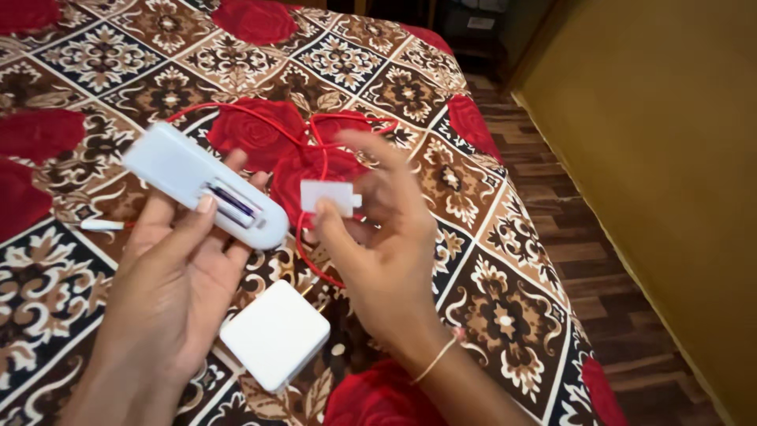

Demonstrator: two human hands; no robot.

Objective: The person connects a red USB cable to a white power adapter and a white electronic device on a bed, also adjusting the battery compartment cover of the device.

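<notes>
My left hand (177, 272) holds a white remote control (203, 185) face down, its battery bay open with batteries (231, 205) showing under my thumb. My right hand (378, 229) pinches the small white battery cover (329, 196) between thumb and fingers, just right of the remote's open end. Both hands hover over a bed with a patterned brown, white and red cover (489, 300). A thin band circles my right wrist.
A white square charger block (275, 334) lies on the bed below my hands. A red cable (315, 130) loops across the cover behind them, with a white plug end (101, 225) at the left. Dark wooden floor (583, 237) and a yellow-brown wall (670, 142) lie to the right.
</notes>
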